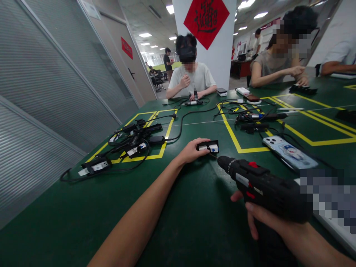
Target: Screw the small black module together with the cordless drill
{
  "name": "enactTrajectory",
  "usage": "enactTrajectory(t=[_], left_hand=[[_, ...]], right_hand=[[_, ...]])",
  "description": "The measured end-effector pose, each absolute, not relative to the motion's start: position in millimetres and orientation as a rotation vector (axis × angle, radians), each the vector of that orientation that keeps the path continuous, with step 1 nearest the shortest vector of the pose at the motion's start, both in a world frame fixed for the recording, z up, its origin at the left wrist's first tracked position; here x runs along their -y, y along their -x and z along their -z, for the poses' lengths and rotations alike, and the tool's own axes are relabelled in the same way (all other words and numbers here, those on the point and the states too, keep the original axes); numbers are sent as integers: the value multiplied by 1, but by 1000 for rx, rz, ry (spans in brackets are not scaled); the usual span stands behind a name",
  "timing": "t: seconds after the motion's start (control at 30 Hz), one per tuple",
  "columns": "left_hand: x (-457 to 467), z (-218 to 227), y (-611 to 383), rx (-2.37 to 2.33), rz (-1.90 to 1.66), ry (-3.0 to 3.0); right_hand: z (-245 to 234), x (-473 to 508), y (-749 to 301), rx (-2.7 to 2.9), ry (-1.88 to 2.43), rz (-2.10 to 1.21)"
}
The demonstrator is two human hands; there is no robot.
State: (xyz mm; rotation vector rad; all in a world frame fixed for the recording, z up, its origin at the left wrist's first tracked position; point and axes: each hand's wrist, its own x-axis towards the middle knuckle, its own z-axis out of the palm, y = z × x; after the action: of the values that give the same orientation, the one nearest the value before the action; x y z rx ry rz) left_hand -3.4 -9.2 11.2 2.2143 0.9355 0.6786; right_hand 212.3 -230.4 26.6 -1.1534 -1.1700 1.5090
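Note:
With my right hand (pixel 267 218) I grip a black cordless drill (pixel 258 181) with red buttons. Its thin bit points left and forward, its tip close to a small black case (pixel 216 143) with white and blue parts inside. Whether the tip touches the case I cannot tell. My left hand (pixel 194 150) holds that case against the green table (pixel 178 207), thumb in front and fingers behind. Part of the case is hidden by my fingers.
Tangled black devices and cables (pixel 136 137) lie at the left, more tools and cables (pixel 257 118) at the right. Beside the drill lie a phone (pixel 289 152) and a partly blurred white-edged object (pixel 339 230). A person in a headset (pixel 191 78) sits opposite; another person (pixel 278 70) sits at the right.

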Motion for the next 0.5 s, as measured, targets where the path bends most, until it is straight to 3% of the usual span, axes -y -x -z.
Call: enactTrajectory(t=[0.5], left_hand=[[8, -8, 1, -948, -732, -2190]], right_hand=[[-30, 231, -212, 1306, 1279, -1416]])
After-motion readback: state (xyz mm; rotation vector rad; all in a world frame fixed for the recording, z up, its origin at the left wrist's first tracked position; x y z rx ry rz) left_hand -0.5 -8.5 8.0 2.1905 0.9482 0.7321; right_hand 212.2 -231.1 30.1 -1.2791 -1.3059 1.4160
